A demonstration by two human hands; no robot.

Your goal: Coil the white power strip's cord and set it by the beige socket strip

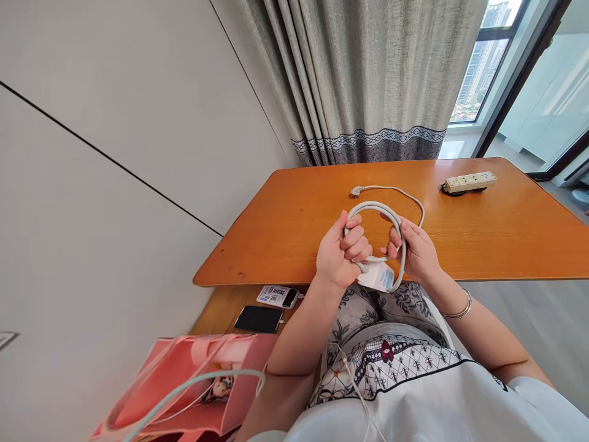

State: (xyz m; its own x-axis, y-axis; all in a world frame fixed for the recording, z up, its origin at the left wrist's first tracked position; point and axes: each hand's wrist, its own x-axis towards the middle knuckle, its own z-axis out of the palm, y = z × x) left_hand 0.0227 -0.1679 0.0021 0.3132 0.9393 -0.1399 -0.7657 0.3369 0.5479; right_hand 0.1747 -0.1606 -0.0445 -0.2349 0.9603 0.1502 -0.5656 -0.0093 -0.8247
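Tote bag (251,359), one, pink and open-topped, sits nearest at the left, a pale strap (202,379) arching over it. Beside it is the wearer's white shirt (427,408), printed with one dark red butterfly (387,352) and crossed by a thin white cord (353,380). Past the bag, two phones lie just beside each other on a lower wooden surface (216,311): one black-screened phone (259,319) and, beyond it, one phone with a mostly white face (277,296).

Two hands hold one white cable (373,205), wound into a loop, at the counter's near edge. The left hand's (343,253) grip is curled into a fist around the loop's left side; the right hand's (418,248) grip pinches its right side. Below, between the hands, hangs one white block (376,276) with a bluish label.

Farther on, the cable's free end curves across the orange-brown counter (285,227) to one plug (356,191). To the right lies one cream power strip (470,182), black cord (453,193) beneath it. One grey curtain (381,73) hangs behind, beside a window (483,67) showing tall buildings.
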